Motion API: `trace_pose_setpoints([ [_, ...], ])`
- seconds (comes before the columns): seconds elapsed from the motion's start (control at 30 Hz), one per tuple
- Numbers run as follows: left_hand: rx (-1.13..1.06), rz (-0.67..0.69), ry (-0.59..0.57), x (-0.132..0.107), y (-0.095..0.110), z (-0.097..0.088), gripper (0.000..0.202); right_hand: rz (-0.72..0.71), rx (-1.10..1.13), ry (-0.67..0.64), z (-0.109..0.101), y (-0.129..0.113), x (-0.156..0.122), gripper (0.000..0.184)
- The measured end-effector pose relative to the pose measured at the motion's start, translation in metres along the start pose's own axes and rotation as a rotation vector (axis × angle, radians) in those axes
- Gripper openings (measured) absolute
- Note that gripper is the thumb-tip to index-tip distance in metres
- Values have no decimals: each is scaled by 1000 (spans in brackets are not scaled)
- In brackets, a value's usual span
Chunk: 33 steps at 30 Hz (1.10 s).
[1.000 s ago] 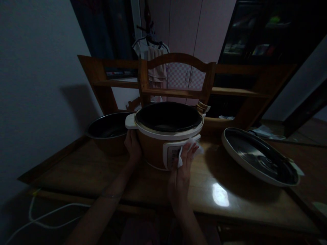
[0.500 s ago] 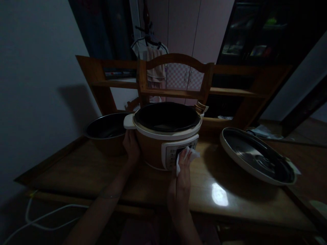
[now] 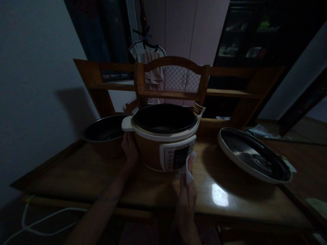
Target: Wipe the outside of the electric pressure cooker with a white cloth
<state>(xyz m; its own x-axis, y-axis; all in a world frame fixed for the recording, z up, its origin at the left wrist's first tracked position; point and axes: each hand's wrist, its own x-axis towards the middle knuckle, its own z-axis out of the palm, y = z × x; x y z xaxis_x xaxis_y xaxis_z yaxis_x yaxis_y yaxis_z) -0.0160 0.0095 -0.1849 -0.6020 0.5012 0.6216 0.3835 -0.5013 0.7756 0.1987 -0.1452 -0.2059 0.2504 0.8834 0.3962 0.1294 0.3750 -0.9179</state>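
An open electric cooker [image 3: 153, 149] with a brown body and white rim stands on the wooden table [image 3: 153, 183]; its white control panel [image 3: 177, 157] faces me. My left hand [image 3: 129, 148] is pressed against the cooker's left side, fingers wrapped on its wall. My right hand [image 3: 187, 199] holds a white tissue [image 3: 188, 167] pinched in its fingers, just below and right of the control panel.
A dark metal inner pot [image 3: 103, 132] sits to the left of the cooker. The cooker's lid [image 3: 252, 154] lies upside down on the right. A wooden shelf unit [image 3: 173, 92] stands behind. A white cable [image 3: 38, 223] hangs below the table's left edge.
My right hand with the tissue has slid down from the control panel's face to its lower right corner. The left hand stays on the cooker's side.
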Motion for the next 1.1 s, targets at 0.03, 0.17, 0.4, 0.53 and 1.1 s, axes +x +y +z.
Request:
trace_pose_setpoints([
  [0.03, -5, 0, -4, 0, -1, 0, 44, -2, 5, 32, -1, -2, 3, 59],
  [0.17, -1, -21, -3, 0, -3, -1, 45, -71, -70, 49, -1, -10, 21, 58],
  [0.4, -1, -11, -5, 0, -1, -1, 45, -176, -267, 5, 13, -6, 36, 59],
  [0.53, 2, -10, -4, 0, 2, 0, 45, -282, -446, 24, 10, -1, 38, 60],
  [1.1, 1, -9, -14, -1, 3, -1, 41, -339, -569, -12, -5, -4, 28, 60],
])
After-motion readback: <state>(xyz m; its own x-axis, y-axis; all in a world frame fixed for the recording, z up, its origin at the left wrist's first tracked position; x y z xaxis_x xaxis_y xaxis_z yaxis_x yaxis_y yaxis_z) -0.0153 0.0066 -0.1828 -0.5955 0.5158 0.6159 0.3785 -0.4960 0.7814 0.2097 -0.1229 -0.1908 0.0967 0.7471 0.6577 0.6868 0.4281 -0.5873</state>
